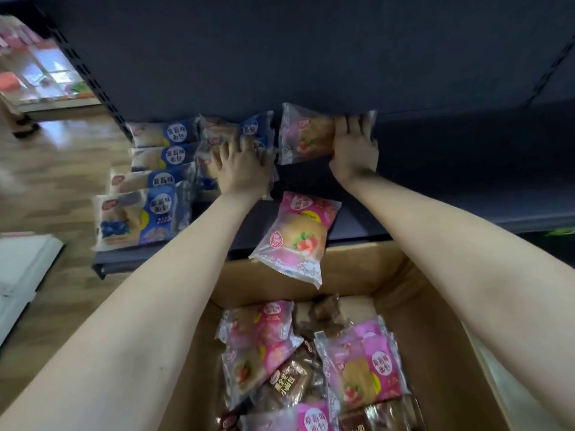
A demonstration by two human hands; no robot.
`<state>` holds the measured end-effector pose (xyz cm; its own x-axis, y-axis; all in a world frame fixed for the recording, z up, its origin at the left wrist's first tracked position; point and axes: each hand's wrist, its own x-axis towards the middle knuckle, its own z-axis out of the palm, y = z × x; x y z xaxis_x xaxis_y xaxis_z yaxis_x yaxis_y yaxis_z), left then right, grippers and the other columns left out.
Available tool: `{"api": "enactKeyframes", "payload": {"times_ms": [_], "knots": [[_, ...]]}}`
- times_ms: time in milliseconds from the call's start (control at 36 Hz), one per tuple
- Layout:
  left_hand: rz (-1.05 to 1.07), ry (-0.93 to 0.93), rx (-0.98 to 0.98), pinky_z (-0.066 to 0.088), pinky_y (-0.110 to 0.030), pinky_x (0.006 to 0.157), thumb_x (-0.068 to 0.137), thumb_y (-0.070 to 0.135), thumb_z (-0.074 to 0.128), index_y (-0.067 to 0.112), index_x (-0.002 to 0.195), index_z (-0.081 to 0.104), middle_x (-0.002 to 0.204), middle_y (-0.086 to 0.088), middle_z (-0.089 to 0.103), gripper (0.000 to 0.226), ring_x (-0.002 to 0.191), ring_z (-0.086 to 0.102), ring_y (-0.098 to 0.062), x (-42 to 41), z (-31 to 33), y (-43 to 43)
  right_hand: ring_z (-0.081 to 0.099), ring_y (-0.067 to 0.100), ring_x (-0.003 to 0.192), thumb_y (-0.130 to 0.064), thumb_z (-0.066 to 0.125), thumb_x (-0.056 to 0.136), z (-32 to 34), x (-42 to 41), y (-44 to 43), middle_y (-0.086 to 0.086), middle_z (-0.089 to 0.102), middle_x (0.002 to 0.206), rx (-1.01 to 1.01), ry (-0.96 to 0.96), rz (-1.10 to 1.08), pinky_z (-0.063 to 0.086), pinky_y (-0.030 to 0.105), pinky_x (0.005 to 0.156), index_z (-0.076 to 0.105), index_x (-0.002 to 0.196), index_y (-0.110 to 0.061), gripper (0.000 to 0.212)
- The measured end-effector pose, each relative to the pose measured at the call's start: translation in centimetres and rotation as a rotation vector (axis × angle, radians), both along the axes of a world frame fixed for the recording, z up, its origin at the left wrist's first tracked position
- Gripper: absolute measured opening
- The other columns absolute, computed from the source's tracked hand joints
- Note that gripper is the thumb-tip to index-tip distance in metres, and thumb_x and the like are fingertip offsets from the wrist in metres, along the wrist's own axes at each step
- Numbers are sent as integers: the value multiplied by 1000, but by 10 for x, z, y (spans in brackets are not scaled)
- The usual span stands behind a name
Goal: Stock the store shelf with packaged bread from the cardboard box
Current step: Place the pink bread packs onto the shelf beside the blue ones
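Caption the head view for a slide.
Left hand presses blue bread packs while right hand places a pink pack on the shelf.

At the shelf's (357, 225) left end you can read 蓝莓味面包 in a white circle on each of the blue packs (137, 217) stacked there, clearest on the one at the front edge. In the box (435, 321), 草莓味面包 shows on the pink pack (365, 367) toward the right wall and again on the pink one at the bottom edge of your view (311, 418), while the brown pack (287, 384) in the middle carries 黑全麦 over 小面包 in pale letters. The round red logos on the packs and the small print on the pink pack at the shelf's front edge (298, 234) are too blurred to read.
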<state>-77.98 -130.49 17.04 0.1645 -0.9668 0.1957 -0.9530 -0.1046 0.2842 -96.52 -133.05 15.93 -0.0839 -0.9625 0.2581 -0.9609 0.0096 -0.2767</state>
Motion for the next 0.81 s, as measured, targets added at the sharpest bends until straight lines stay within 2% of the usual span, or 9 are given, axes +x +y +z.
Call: {"api": "enactKeyframes", "payload": {"times_ms": [83, 167, 250, 389, 472, 583, 639, 722, 806], "knots": [[-48, -33, 51, -3, -49, 117, 99, 43, 30, 18, 149, 25, 160, -7, 14, 56, 147, 7, -31, 10, -16, -3, 12, 34, 144, -2, 62, 81, -9, 1, -7, 9, 29, 149, -3, -44, -37, 37, 52, 104, 27, 144, -13, 73], [-80, -36, 75, -4, -51, 117, 98, 43, 32, 24, 151, 19, 161, -6, 10, 58, 147, 5, -33, 14, -28, -4, 9, 34, 145, -3, 55, 87, -13, 4, -15, 8, 28, 151, -5, -42, -47, 33, 53, 104, 25, 146, -17, 67], [-88, -28, 47, -3, -51, 117, 98, 42, 33, 24, 153, 15, 160, -8, 12, 60, 147, 5, -34, 14, -36, -3, 7, 35, 145, -5, 48, 92, -16, 5, -22, 6, 30, 151, -20, -22, -32, 33, 52, 102, 27, 145, -19, 59], [-93, -58, -34, 0, -53, 117, 97, 45, 33, 22, 152, 20, 159, -10, 19, 61, 146, 10, -35, 14, -47, -6, 6, 34, 145, -4, 46, 92, -19, 7, -39, 7, 32, 150, -44, -67, -37, 34, 50, 104, 33, 141, -18, 53], [-90, -86, -87, 4, -54, 115, 89, 50, 22, 21, 150, 26, 156, -12, 26, 68, 144, 17, -38, 14, -52, -8, 7, 33, 145, 0, 48, 89, -23, 8, -51, 9, 34, 149, -58, -92, -4, 32, 51, 108, 35, 140, -17, 55], [-88, -108, -121, 6, -57, 114, 85, 53, 18, 19, 149, 31, 155, -13, 29, 73, 143, 20, -41, 14, -57, -10, 2, 33, 146, 5, 47, 86, -28, 16, -59, 12, 29, 151, -72, -53, 64, 17, 46, 117, 34, 141, -15, 61], [-93, -106, -117, 5, -58, 114, 85, 53, 18, 20, 149, 30, 155, -13, 29, 73, 143, 19, -42, 15, -57, -11, 1, 30, 147, 6, 47, 84, -32, 20, -59, 9, 22, 155, -78, -51, 62, 12, 48, 118, 32, 143, -17, 66], [-98, -105, -122, 5, -58, 114, 85, 53, 17, 19, 149, 31, 155, -13, 28, 74, 143, 18, -42, 15, -58, -12, -1, 26, 147, 8, 44, 83, -42, 25, -57, 4, 8, 159, -118, -91, 22, 11, 53, 116, 29, 146, -24, 72], [-104, -100, -129, 5, -59, 114, 86, 52, 18, 19, 149, 32, 155, -13, 29, 72, 143, 18, -43, 15, -59, -11, 0, 26, 147, 8, 48, 82, -44, 26, -55, 5, 6, 160, -157, -100, -1, 12, 55, 116, 25, 147, -24, 76]]}}
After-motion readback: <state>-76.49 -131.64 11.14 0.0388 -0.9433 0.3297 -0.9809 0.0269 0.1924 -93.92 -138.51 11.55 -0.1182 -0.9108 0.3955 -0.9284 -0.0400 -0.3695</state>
